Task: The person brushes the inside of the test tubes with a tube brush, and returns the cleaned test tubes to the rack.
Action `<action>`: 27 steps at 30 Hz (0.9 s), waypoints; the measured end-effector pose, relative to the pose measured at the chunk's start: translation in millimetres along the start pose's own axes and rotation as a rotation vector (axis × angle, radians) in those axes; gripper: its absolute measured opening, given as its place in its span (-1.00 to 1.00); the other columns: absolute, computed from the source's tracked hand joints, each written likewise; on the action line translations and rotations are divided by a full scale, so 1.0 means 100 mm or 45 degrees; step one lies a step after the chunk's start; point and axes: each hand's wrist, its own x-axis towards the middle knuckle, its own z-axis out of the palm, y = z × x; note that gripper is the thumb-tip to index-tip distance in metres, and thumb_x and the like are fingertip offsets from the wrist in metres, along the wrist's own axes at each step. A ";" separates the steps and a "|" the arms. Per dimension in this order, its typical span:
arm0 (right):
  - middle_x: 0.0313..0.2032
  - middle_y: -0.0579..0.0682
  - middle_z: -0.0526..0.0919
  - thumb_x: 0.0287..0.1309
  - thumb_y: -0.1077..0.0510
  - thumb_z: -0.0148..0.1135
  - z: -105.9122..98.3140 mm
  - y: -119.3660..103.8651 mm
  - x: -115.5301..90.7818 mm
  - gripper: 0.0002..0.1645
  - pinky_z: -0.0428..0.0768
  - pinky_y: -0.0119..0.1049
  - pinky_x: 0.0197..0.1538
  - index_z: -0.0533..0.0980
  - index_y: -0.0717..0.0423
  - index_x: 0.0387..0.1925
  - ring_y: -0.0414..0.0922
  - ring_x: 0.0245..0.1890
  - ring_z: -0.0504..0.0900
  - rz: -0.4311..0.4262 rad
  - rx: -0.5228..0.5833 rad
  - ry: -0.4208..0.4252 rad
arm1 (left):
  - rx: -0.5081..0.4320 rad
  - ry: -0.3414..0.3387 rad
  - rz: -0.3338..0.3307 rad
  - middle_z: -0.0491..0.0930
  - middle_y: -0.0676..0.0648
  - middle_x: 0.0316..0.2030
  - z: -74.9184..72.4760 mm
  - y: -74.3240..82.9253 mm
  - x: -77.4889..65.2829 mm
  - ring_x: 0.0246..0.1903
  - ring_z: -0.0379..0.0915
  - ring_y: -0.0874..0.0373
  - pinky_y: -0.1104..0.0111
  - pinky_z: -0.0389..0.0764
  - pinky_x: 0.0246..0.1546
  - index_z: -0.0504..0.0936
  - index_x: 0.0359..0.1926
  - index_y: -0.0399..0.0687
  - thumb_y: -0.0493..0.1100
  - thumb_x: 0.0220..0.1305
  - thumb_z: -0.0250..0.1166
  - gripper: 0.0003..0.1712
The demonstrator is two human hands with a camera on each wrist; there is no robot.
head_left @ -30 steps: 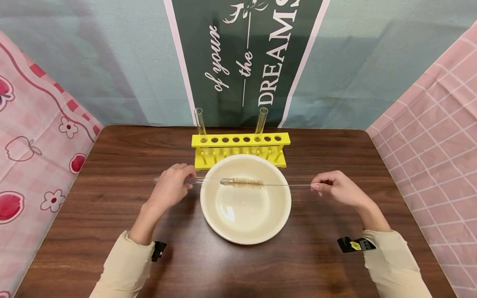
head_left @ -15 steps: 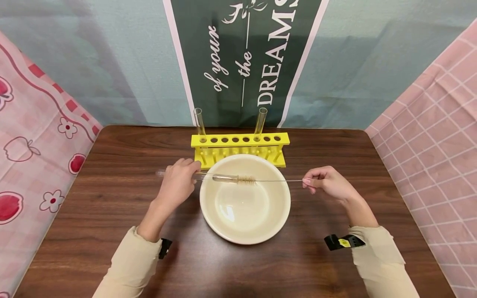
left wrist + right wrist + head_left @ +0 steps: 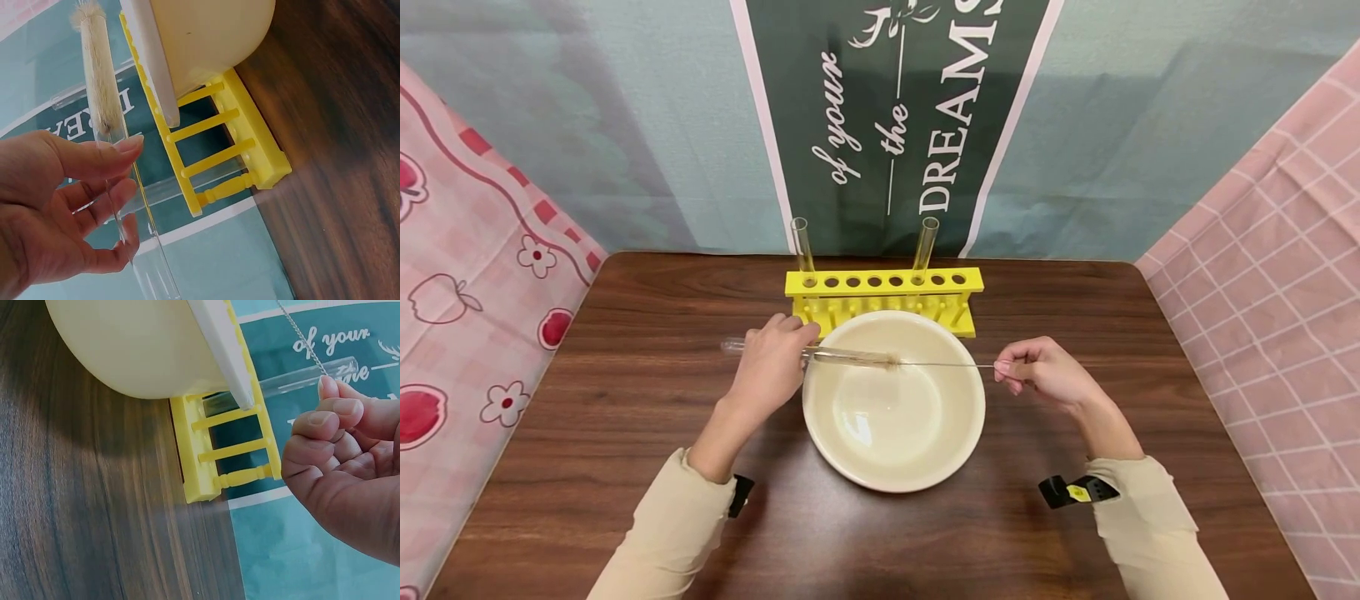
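Left of centre, the left hand (image 3: 769, 358) curls its fingers round a test tube (image 3: 850, 357); right of centre, the right hand (image 3: 1047, 375) pinches a wire brush (image 3: 943, 364), bristles apparently mostly inside.

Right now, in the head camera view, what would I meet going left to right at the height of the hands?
Pink fruit-print cloth, left hand, cream bowl, right hand, pink grid-patterned cloth.
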 end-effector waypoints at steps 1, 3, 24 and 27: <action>-0.70 -0.03 0.41 0.13 0.44 0.01 0.01 0.00 0.00 -0.83 0.42 -0.36 -0.51 0.43 0.54 -0.51 -0.19 -0.67 0.37 0.006 -0.007 -0.004 | 0.003 -0.002 0.007 0.49 -0.08 -0.49 0.00 0.01 0.00 -0.40 0.37 0.00 0.08 0.36 -0.54 0.58 -0.40 -0.10 -0.59 -0.19 0.22 -0.64; -0.70 -0.03 0.41 0.12 0.45 0.01 0.03 -0.01 0.01 -0.83 0.42 -0.34 -0.50 0.42 0.57 -0.49 -0.18 -0.66 0.37 0.014 -0.027 -0.014 | 0.011 -0.008 0.015 0.47 -0.08 -0.50 0.00 0.03 0.01 -0.40 0.36 0.00 0.10 0.34 -0.56 0.57 -0.41 -0.10 -0.61 -0.19 0.18 -0.63; -0.76 -0.01 0.38 0.09 0.42 0.07 0.35 -0.18 0.14 -0.84 0.36 -0.37 -0.55 0.44 0.47 -0.56 -0.20 -0.69 0.34 0.008 -0.124 -0.108 | -0.034 -0.160 0.086 0.34 -0.01 -0.58 0.03 0.35 0.09 -0.43 0.37 0.03 0.22 0.29 -0.63 0.49 -0.48 -0.06 -0.64 -0.19 0.07 -0.61; -0.76 -0.02 0.37 0.10 0.41 0.07 0.41 -0.19 0.16 -0.83 0.35 -0.38 -0.57 0.45 0.45 -0.56 -0.20 -0.70 0.34 -0.009 -0.127 -0.137 | -0.056 -0.166 0.127 0.32 0.00 -0.60 0.03 0.39 0.10 -0.45 0.35 0.02 0.26 0.27 -0.67 0.47 -0.48 -0.06 -0.63 -0.19 0.06 -0.61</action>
